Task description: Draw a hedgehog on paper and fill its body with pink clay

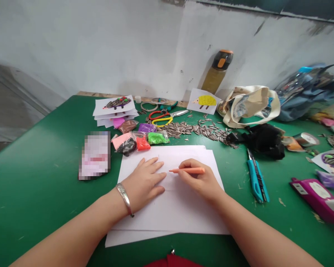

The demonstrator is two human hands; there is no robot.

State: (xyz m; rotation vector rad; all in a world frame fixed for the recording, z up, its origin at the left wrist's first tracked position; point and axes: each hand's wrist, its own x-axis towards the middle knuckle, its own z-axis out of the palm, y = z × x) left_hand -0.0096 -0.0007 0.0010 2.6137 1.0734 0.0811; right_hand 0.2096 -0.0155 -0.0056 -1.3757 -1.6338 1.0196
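White paper sheets (167,213) lie stacked a little unevenly in front of me on the green table. My left hand (144,181) rests flat on the left part of the top sheet, fingers spread, with a silver bracelet (124,196) at the wrist. An orange felt-tip pen (190,170) is pinched in my right hand (202,180), its dark tip pointing left, close to my left fingertips. Whether the tip touches the paper I cannot tell. A short faint mark shows near the top of the sheet; otherwise its visible part looks blank.
Bags of coloured clay (143,142), scissors (163,118) and sunflower seeds (180,129) lie beyond the paper. Decorated cards (114,104) are at back left; a hedgehog drawing (203,101) leans near a bottle (218,70). Right are a teal utility knife (257,180) and cloth bag (249,107).
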